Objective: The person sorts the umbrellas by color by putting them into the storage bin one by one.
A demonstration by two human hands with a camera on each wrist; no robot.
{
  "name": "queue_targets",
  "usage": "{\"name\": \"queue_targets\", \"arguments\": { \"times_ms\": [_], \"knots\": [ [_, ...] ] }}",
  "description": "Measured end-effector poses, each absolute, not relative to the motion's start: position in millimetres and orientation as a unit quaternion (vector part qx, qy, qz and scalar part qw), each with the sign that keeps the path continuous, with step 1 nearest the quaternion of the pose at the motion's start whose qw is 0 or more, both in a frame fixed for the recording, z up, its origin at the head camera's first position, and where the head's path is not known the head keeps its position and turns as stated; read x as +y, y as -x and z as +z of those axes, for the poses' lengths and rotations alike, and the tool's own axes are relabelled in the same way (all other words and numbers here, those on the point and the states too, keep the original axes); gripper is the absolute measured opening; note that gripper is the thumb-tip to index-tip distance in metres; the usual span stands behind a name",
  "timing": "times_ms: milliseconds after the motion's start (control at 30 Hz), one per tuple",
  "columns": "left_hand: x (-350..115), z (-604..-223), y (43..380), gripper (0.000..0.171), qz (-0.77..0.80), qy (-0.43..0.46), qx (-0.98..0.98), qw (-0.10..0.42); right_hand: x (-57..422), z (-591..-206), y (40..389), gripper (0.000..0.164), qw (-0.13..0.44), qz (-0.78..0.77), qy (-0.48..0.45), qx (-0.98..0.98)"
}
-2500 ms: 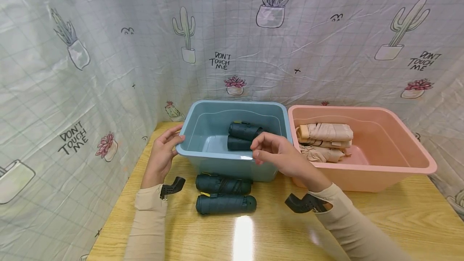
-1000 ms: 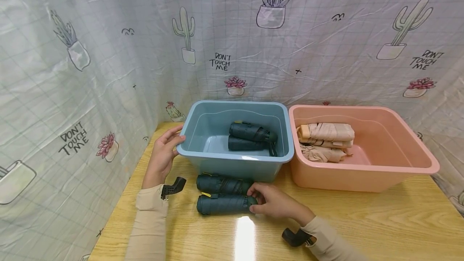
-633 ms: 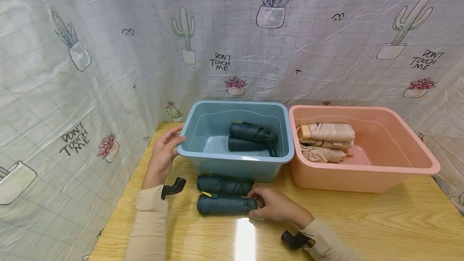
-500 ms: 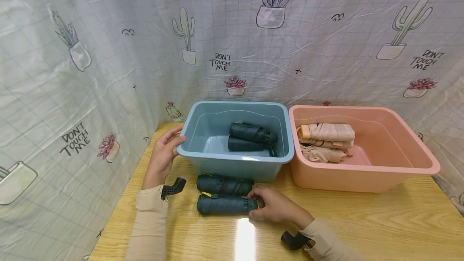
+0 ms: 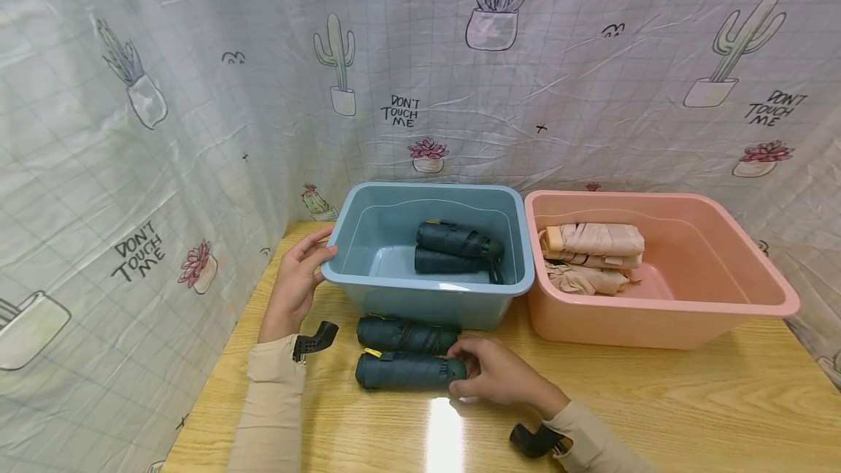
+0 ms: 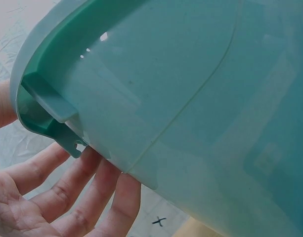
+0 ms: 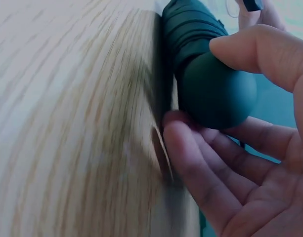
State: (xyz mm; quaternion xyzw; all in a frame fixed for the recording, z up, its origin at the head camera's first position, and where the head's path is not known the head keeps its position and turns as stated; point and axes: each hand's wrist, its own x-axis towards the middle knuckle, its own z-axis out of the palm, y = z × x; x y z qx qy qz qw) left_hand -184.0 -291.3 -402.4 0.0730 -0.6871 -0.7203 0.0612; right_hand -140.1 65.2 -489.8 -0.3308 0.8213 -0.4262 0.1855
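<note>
Two folded dark umbrellas lie side by side on the table, nearer its left edge than its right and just in front of the blue bin, and the right hand is clamped with thumb and fingers on the rounded end of the front umbrella. The left hand grips the bin's left rim, near the table's back left corner. Two more dark umbrellas rest inside, while beige umbrellas occupy the left end of the pink bin, alongside toward the table's right edge.
</note>
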Motion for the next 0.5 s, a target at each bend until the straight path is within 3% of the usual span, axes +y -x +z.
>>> {"name": "queue_targets", "arguments": {
  "times_ms": [500],
  "knots": [
    [-290.9,-403.8,184.8,0.048,-0.725,-0.066,-0.682,0.066,60.7,-487.7,135.4,0.040,0.259,-0.572,0.274,0.728]
  ]
}}
